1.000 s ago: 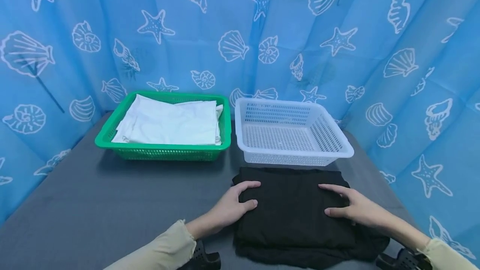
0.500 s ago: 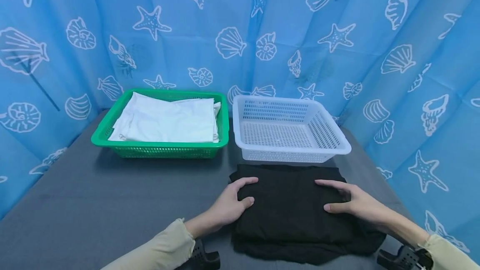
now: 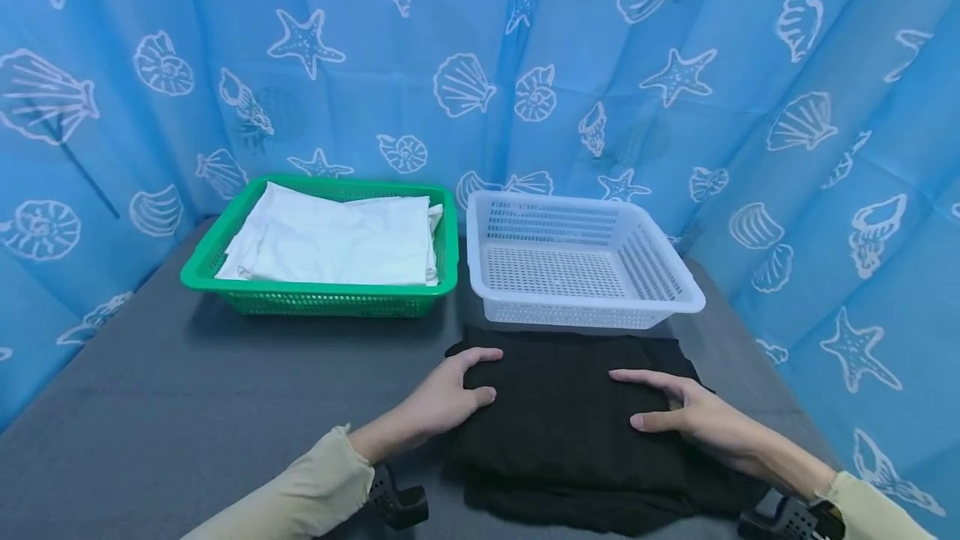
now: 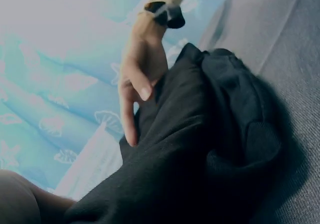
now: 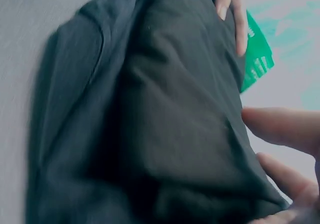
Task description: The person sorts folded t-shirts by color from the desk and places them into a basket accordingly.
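Note:
In the head view a folded black garment (image 3: 562, 415) lies on top of more black cloth (image 3: 577, 511), near the front of the table. My left hand (image 3: 438, 394) grips its left edge, thumb and index finger on top and the other fingers out of sight. From the opposite side my right hand (image 3: 697, 419) holds the right edge in the same way. Both wrist views show the garment's front side bulging in soft folds over the layer beneath. That lower layer has a visible seam in the right wrist view.
Behind the garment stands a white perforated basket (image 3: 585, 307) with nothing in it. Left of it, a green basket (image 3: 330, 304) holds folded white cloth (image 3: 337, 240). A blue shell-print curtain (image 3: 480, 48) hangs behind the grey table (image 3: 225, 415).
Both hands have shifted slightly left, and the upper black garment has slid left with them over the lower cloth. The baskets have stayed in place.

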A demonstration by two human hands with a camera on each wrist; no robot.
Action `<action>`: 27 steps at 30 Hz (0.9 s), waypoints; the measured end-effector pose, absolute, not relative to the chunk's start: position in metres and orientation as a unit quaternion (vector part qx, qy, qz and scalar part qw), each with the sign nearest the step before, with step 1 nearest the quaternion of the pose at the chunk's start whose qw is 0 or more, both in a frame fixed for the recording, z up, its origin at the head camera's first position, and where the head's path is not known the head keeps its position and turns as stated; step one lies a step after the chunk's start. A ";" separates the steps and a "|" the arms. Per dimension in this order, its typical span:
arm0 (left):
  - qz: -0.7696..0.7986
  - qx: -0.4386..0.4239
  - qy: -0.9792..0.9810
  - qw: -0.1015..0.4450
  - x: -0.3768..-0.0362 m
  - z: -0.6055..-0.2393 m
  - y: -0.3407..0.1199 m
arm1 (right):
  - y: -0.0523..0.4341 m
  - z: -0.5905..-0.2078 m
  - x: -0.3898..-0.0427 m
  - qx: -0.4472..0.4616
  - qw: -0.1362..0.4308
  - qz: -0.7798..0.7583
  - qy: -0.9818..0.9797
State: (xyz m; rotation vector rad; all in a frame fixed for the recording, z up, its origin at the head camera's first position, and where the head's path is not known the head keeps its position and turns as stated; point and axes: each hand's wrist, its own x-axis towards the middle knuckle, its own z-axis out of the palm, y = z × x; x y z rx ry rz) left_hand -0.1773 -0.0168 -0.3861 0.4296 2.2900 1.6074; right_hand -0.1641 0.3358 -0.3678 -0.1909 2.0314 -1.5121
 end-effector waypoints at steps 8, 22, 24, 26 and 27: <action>0.562 0.153 0.800 0.140 -0.180 -0.388 -0.016 | 0.329 -0.375 -0.171 -0.055 0.287 -0.612 0.735; 0.573 0.244 0.779 0.079 -0.167 -0.371 -0.013 | 0.342 -0.332 -0.171 -0.128 0.270 -0.594 0.747; 0.581 0.266 0.767 0.057 -0.167 -0.363 -0.015 | 0.346 -0.318 -0.174 -0.156 0.256 -0.586 0.753; 0.591 0.285 0.754 0.036 -0.169 -0.357 -0.017 | 0.350 -0.305 -0.179 -0.177 0.236 -0.578 0.761; 0.596 0.293 0.747 0.028 -0.171 -0.355 -0.018 | 0.351 -0.300 -0.182 -0.185 0.222 -0.573 0.767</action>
